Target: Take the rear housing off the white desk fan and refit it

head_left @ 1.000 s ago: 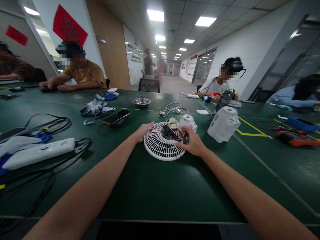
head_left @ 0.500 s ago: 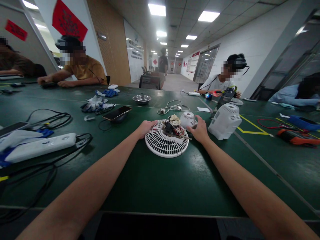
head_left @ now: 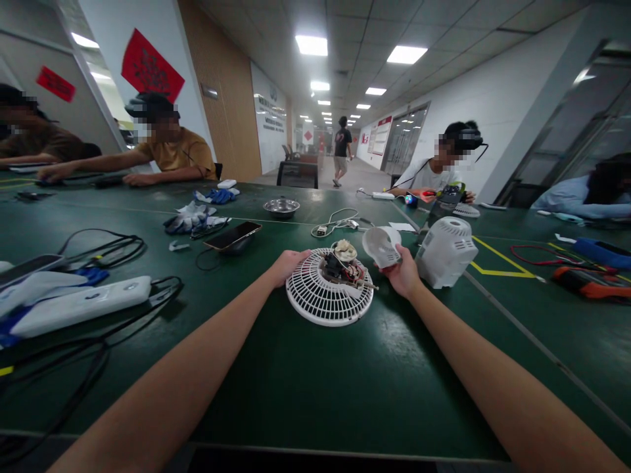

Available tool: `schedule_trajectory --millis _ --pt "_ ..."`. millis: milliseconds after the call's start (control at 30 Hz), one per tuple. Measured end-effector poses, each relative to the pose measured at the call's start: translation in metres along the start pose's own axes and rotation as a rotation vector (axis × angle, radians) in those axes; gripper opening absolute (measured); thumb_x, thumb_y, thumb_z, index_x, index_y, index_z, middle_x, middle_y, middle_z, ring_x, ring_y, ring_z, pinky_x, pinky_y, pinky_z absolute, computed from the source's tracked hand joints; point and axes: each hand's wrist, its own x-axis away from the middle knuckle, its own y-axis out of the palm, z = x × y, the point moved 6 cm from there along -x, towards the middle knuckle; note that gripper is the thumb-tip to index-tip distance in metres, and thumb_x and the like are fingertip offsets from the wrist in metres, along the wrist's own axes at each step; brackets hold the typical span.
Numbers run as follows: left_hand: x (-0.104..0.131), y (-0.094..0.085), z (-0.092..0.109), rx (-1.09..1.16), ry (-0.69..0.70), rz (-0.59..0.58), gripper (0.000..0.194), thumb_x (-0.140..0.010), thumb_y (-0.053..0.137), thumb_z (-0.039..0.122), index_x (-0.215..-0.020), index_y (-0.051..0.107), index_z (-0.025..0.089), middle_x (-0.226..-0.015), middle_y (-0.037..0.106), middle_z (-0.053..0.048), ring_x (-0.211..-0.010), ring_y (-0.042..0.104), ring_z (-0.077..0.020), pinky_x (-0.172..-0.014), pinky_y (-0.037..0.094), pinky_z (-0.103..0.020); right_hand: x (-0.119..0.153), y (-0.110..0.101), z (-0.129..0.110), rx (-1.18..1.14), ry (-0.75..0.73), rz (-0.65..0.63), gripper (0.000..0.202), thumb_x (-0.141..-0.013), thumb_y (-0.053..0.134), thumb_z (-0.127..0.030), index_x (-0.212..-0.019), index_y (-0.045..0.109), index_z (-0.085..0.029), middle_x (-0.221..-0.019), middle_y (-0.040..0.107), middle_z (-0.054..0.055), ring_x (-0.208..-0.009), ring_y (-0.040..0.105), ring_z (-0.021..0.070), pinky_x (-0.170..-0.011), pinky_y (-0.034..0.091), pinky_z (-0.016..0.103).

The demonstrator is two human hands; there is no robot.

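Observation:
A round white fan grille (head_left: 315,299) lies on the green table, with the fan motor and its wires (head_left: 340,263) exposed on top. My left hand (head_left: 288,266) grips the grille's left rim, thumb and fingers closed on its edge. In my right hand (head_left: 404,272) is a white plastic motor cover (head_left: 377,243), held just off the grille's right side, its hollow inside turned toward me. To the right of that hand stands a white plastic fan base housing (head_left: 447,253), upright and apart from it.
Behind the grille lie a white cable (head_left: 335,223) and a steel bowl (head_left: 281,207). A phone (head_left: 234,235), gloves (head_left: 190,218) and a power strip (head_left: 83,305) are on the left. An orange multimeter (head_left: 594,282) lies right. Several people sit around the table; another walks beyond.
My right hand has tipped the motor cover so its hollow side shows, and lifted it slightly. My left hand stays on the grille. The view has tilted up a little.

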Motion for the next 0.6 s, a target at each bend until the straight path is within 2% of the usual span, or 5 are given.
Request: schedule_trajectory --millis 100,200,333,600 --pt "0.001 0.0 0.0 -0.006 -0.004 0.002 0.026 -0.082 0.081 0.035 -0.081 0.075 0.01 -0.077 0.076 -0.011 -0.065 0.071 -0.0189 -0.067 0.057 -0.031 0.014 0.01 0.002 -0.145 0.158 0.009 0.036 -0.088 0.047 -0.055 -0.106 0.06 -0.026 -0.085 0.073 0.003 -0.069 0.069 0.0225 -0.056 0.051 0.032" --pt "0.002 0.002 0.001 -0.01 0.002 -0.001 0.026 -0.083 0.079 0.035 -0.08 0.075 0.01 -0.074 0.076 -0.01 -0.063 0.071 -0.0186 -0.066 0.056 -0.031 0.028 0.024 0.0 -0.143 0.206 -0.015 0.037 -0.091 0.044 -0.057 -0.104 0.061 -0.026 -0.085 0.074 0.003 -0.069 0.069 0.0217 -0.059 0.052 0.031" --pt "0.005 0.004 0.003 -0.004 0.02 -0.009 0.024 -0.086 0.076 0.032 -0.08 0.075 0.009 -0.075 0.076 -0.01 -0.065 0.071 -0.0181 -0.068 0.057 -0.031 0.04 0.037 -0.004 -0.106 0.178 -0.03 0.042 -0.091 0.042 -0.059 -0.105 0.063 -0.026 -0.091 0.076 0.002 -0.073 0.069 0.0215 -0.063 0.052 0.032" --pt "0.004 0.004 0.002 -0.005 0.025 -0.013 0.022 -0.088 0.074 0.031 -0.082 0.075 0.009 -0.077 0.076 -0.011 -0.066 0.072 -0.0186 -0.069 0.058 -0.032 0.052 0.049 -0.014 0.031 0.036 -0.069 0.055 -0.089 0.034 -0.068 -0.115 0.062 -0.029 -0.106 0.076 0.002 -0.088 0.071 0.0264 -0.072 0.055 0.038"
